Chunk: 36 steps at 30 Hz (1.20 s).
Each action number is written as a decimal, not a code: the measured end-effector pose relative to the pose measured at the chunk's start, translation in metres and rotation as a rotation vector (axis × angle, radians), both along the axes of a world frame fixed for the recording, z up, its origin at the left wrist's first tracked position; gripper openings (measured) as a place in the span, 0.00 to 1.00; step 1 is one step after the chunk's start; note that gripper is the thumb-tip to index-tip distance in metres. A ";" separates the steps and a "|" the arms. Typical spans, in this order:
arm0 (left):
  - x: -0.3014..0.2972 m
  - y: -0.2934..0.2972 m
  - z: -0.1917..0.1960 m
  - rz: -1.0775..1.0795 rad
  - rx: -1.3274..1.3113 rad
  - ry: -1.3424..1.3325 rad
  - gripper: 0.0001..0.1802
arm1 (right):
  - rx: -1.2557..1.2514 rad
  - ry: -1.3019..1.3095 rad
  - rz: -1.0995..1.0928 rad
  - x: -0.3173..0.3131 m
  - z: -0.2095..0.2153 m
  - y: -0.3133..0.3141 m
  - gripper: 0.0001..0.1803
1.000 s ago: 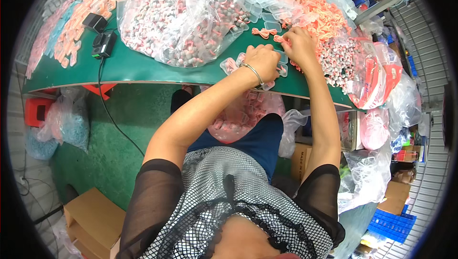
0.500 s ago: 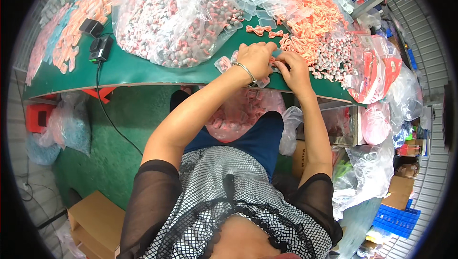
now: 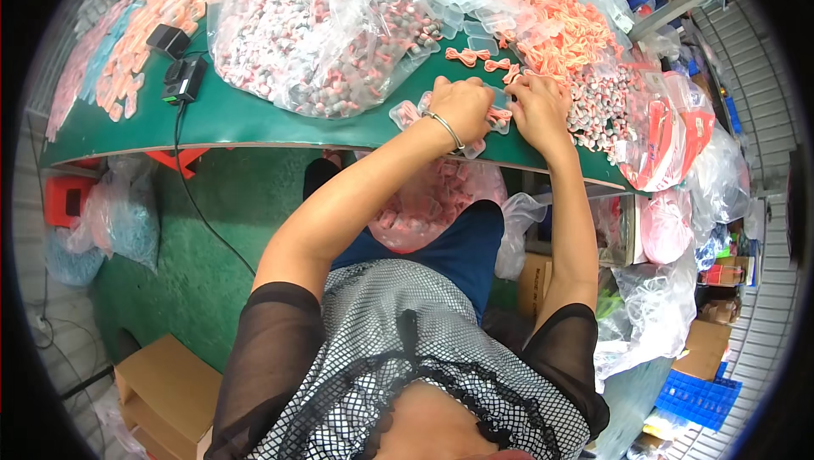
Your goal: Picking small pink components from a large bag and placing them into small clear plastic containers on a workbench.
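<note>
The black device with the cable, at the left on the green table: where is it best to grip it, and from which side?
Probably across the long sides of the black device, coming from above. It lies flat on the green table, and its cable leaves at the near end, so the sides are free. Both hands work far to its right.

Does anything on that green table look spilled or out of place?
Nothing looks damaged. A few loose orange pieces lie scattered on the green table just beyond the left hand and right hand, outside the bags.
</note>
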<state>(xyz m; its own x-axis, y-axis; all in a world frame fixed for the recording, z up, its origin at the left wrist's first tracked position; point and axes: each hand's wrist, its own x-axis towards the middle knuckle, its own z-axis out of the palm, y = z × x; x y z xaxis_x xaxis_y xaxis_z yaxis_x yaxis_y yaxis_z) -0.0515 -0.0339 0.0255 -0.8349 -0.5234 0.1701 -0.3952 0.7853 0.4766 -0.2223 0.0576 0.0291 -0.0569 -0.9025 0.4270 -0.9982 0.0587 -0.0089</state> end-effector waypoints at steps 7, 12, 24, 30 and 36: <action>-0.003 -0.005 -0.010 0.002 -0.045 0.049 0.15 | 0.060 -0.032 0.007 -0.004 -0.003 -0.004 0.17; -0.003 -0.006 -0.010 -0.017 -0.053 0.048 0.14 | 0.172 -0.025 -0.014 -0.008 0.000 -0.009 0.19; -0.001 -0.002 -0.007 0.006 -0.047 0.183 0.18 | -0.009 -0.356 0.216 0.001 0.002 0.018 0.17; -0.014 -0.011 -0.010 -0.112 -0.203 0.027 0.09 | -0.093 -0.219 0.175 0.016 -0.019 0.023 0.21; -0.005 -0.027 -0.001 -0.333 -0.382 0.279 0.11 | -0.167 -0.320 0.193 0.019 -0.009 0.023 0.17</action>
<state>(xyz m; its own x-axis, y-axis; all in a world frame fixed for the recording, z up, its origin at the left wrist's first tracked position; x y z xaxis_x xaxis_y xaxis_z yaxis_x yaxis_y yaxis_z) -0.0562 -0.0614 0.0248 -0.8406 -0.0986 0.5326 0.0023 0.9826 0.1855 -0.2030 0.0801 0.0197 -0.0473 -0.8291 0.5571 -0.9361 -0.1578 -0.3143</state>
